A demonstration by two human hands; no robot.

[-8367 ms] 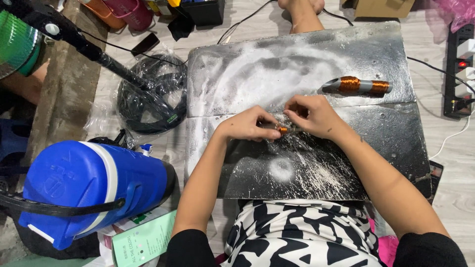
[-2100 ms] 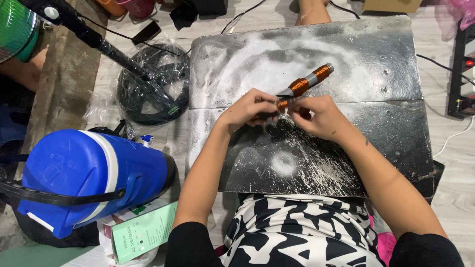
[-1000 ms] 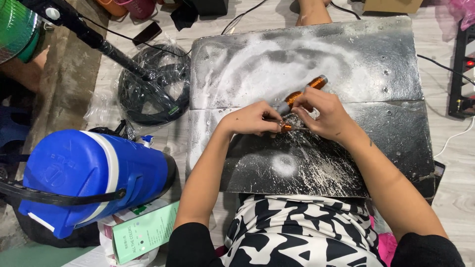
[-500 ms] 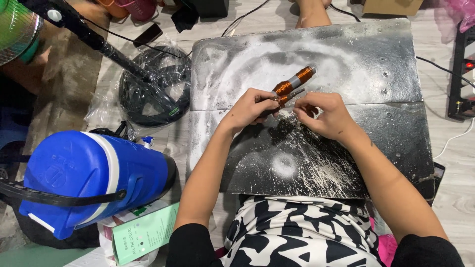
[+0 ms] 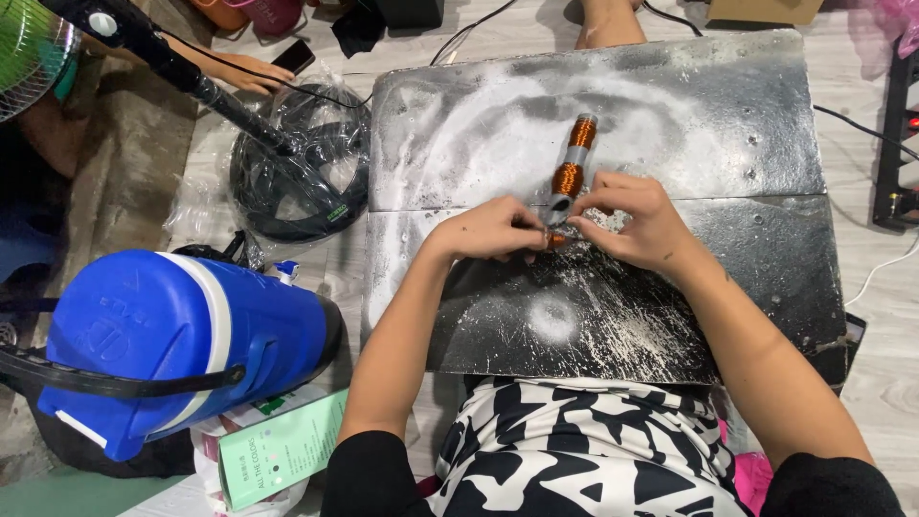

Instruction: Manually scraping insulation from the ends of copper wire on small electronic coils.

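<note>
A slim rod wound with two bands of copper wire (image 5: pixel 572 158) stands out over a dark metal plate (image 5: pixel 728 124) dusted with white powder. My left hand (image 5: pixel 493 230) and my right hand (image 5: pixel 627 218) meet at the rod's near end, both pinching it with thumb and fingers. The rod points away from me, its far tip over the plate's upper half. The near end is hidden between my fingertips.
A blue jug (image 5: pixel 172 340) with a black strap lies at the left. A coil of black cable in clear plastic (image 5: pixel 306 172) sits by the plate's left edge. Another person's hand (image 5: pixel 251 71) rests at the upper left. A power strip (image 5: pixel 900 144) lies at the right edge.
The copper-wound rod has swung from tilting to the right to pointing nearly straight away from me. Both hands have stayed at its near end.
</note>
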